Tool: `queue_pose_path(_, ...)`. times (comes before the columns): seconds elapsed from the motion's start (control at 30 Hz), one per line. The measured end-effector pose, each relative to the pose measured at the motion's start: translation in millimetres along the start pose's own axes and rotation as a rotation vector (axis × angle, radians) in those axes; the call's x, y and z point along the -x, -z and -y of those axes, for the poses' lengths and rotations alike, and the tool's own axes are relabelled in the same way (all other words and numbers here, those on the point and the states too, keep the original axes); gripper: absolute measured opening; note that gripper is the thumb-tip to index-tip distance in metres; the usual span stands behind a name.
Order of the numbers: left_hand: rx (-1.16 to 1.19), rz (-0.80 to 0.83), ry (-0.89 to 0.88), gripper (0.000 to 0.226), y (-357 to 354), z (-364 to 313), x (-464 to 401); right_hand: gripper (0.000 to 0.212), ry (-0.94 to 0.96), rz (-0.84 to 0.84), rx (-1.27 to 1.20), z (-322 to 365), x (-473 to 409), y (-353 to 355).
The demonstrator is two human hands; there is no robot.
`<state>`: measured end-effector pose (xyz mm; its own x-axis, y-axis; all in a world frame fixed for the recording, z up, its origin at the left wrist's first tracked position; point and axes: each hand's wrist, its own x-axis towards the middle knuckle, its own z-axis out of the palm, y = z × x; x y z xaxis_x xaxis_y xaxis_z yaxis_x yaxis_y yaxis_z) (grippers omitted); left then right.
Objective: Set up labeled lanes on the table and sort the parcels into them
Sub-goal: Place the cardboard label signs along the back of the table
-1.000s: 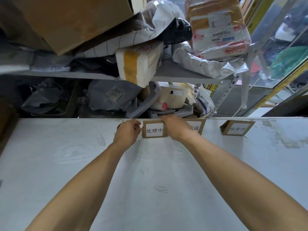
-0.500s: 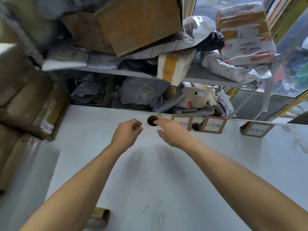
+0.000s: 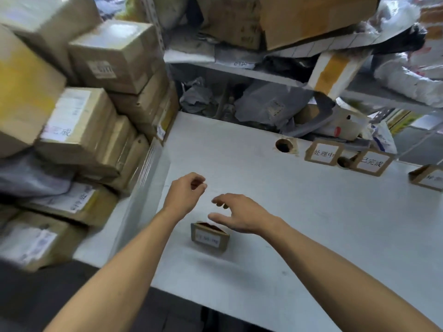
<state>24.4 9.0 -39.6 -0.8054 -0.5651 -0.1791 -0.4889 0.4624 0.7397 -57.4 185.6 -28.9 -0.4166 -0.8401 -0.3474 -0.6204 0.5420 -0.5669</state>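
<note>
Three cardboard lane signs stand along the far edge of the white table (image 3: 311, 224): one reading 处理中 (image 3: 323, 153), one reading 已完成 (image 3: 372, 162), and a third (image 3: 429, 177) cut off at the right. A fourth small cardboard sign (image 3: 208, 238) stands near the front left of the table. My right hand (image 3: 239, 213) hovers just above and behind that sign, fingers spread and relaxed, holding nothing. My left hand (image 3: 187, 194) hangs to its left over the table, fingers loosely curled and empty.
Stacked cardboard parcels (image 3: 79, 121) fill the left side beside the table. A metal shelf (image 3: 263, 75) behind the table holds grey bags, boxes and white sacks. Two round cable holes (image 3: 284, 145) are cut near the table's far edge.
Both hands let go of the 处理中 sign and drew back toward me. The view swung left and down, bringing the parcel stack and the fourth sign into sight.
</note>
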Motion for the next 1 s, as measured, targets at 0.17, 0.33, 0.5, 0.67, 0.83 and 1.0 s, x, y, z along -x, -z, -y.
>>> queue_pose_path(0.17,0.080,0.048,0.067,0.010,6.0,36.0,20.1,0.059,-0.026,0.180,0.115,17.6,1.0,-32.5)
queue_pose_path(0.33,0.138,0.130,0.059,0.009,5.4,43.9,21.5,0.026,-0.089,0.068,0.099,16.7,-2.7,-28.1)
queue_pose_path(0.5,0.354,0.263,0.022,0.010,2.2,31.1,16.1,0.025,-0.171,-0.078,0.005,1.8,-6.4,1.3)
queue_pose_path(0.67,0.428,0.329,-0.047,0.032,-6.7,2.7,-1.9,0.027,-0.183,-0.182,-0.008,-17.0,-7.7,44.9)
queue_pose_path(0.83,0.298,0.264,-0.102,0.015,-27.7,-37.2,-42.1,0.027,-0.165,-0.259,0.013,-44.3,-15.2,89.9)
queue_pose_path(1.0,0.304,0.242,-0.092,0.010,-49.1,-71.8,-96.1,0.033,-0.206,-0.342,0.010,-91.0,-38.1,131.7)
